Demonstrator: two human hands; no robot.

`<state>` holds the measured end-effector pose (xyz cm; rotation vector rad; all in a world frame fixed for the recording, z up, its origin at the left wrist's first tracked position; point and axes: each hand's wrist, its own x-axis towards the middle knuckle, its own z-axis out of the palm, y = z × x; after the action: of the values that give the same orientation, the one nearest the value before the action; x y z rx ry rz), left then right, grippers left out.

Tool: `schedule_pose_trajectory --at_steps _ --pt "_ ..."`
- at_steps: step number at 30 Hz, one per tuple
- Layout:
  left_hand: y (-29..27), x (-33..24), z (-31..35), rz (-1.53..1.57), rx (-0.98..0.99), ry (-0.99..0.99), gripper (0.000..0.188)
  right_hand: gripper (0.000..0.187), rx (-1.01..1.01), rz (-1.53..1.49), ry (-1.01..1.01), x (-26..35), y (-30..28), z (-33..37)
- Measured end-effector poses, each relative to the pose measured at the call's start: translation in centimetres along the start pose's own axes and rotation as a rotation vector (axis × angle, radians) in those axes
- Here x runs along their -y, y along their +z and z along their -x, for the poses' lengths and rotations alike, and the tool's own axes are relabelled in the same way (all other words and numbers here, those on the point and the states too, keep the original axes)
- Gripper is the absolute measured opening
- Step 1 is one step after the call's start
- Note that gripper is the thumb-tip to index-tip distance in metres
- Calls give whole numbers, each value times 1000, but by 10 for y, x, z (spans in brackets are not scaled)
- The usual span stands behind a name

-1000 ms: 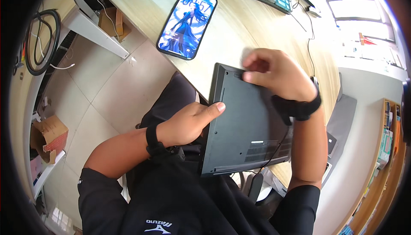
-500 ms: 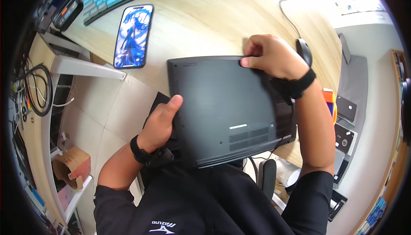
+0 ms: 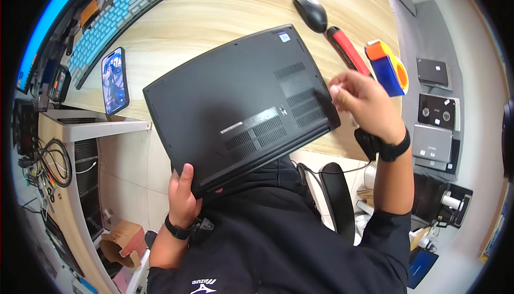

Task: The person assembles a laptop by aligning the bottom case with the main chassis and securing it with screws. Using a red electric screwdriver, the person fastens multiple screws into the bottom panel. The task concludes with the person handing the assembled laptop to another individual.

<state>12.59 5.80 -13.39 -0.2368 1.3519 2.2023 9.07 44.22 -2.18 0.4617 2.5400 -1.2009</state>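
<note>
A black laptop (image 3: 214, 101) lies tilted with its vented underside facing up, between my body and the desk edge. My left hand (image 3: 183, 195) grips its near left corner, the thumb on top and the fingers beneath. Just beside its right edge is my right hand (image 3: 364, 98), thumb and fingers drawn together in a pinch. Whatever those fingertips hold, if anything, is too small to make out. A small white sticker (image 3: 284, 37) sits at the laptop's far right corner.
On the wooden desk (image 3: 225, 10) are a phone (image 3: 114, 80), a blue and grey keyboard (image 3: 123, 23), a black mouse (image 3: 310, 13), a red and black tool (image 3: 348, 50) and an orange and blue tape dispenser (image 3: 386, 69). Several laptops (image 3: 432, 143) lie off to the right.
The laptop has turned anticlockwise, its right end swinging away from me. My right hand has left its far edge and moved right and nearer. The left hand stays on the laptop.
</note>
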Motion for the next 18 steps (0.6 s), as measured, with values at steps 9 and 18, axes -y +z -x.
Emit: schedule_pose_trajectory --at_steps 9,18 --pt "12 -27 4 -115 -143 17 48 50 31 -655 124 -68 44 81" --pt "-21 -52 5 -26 -98 -64 47 50 42 -1028 8 -64 91 64"
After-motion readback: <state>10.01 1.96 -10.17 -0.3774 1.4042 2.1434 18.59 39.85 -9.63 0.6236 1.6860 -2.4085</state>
